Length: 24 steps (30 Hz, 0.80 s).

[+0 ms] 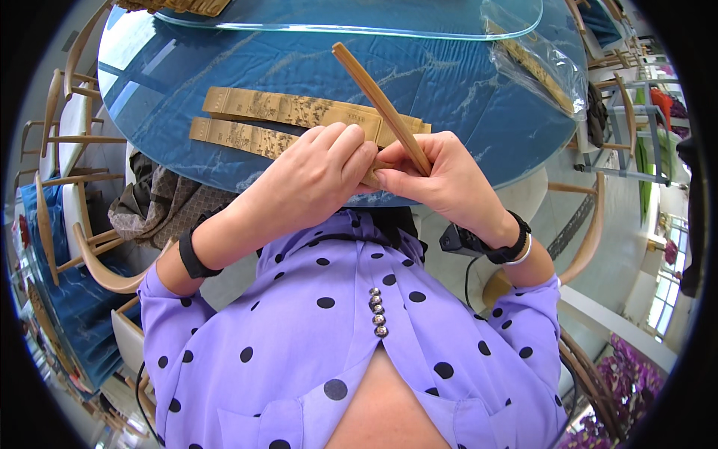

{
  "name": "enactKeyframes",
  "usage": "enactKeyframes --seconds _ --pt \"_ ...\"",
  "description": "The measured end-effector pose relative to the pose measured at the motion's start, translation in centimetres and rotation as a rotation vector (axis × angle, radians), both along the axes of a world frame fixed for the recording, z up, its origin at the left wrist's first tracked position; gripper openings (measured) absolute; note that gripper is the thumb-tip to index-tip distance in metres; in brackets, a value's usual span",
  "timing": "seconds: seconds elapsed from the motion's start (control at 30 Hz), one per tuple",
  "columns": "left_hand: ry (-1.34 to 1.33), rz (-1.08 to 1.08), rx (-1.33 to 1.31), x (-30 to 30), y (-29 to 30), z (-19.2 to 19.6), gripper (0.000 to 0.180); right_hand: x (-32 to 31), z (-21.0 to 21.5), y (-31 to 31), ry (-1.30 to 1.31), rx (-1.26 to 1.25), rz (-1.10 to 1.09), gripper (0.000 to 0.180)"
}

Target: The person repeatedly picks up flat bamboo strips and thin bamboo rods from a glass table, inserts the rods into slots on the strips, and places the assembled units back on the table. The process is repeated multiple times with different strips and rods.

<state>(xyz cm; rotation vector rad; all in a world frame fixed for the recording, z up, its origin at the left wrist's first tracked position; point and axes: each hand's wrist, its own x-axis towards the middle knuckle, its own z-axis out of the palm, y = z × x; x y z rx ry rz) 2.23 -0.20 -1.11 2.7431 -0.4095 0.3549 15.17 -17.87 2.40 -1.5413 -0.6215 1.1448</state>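
Observation:
My left hand (310, 176) is closed, knuckles up, at the near edge of the table. Between it and my right hand shows the end of a brown paper sleeve (371, 178), mostly hidden by the fingers. My right hand (456, 179) is closed round the lower part of some wooden chopsticks (380, 105), which lean up and to the left; its thumb presses at the paper. Just beyond my left hand, a printed brown paper chopstick sleeve (288, 106) lies flat, with a second sleeve (241, 138) nearer me, partly under my wrist.
The round table has a blue marbled cover (172, 112). A raised glass turntable (359, 30) stands at its far side. To the right lies a clear plastic bag (550, 75) with brown sleeves inside. Wooden chairs (105, 262) stand around; a patterned brown cloth (161, 206) hangs at left.

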Motion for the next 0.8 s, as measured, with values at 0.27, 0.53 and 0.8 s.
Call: enactKeyframes --seconds 0.27,0.53,0.8 --pt "-0.126 -0.032 0.014 0.5 0.3 -0.3 0.032 -0.2 -0.2 -0.2 -0.225 -0.056 -0.008 0.014" --pt "-0.127 0.038 -0.042 0.1 1.4 0.6 0.046 1.8 1.8 -3.1 -0.877 0.070 -0.016 0.032" --pt "-0.019 0.090 -0.049 0.0 2.0 1.0 0.050 1.6 3.3 -5.7 -1.613 -0.027 0.002 0.035"
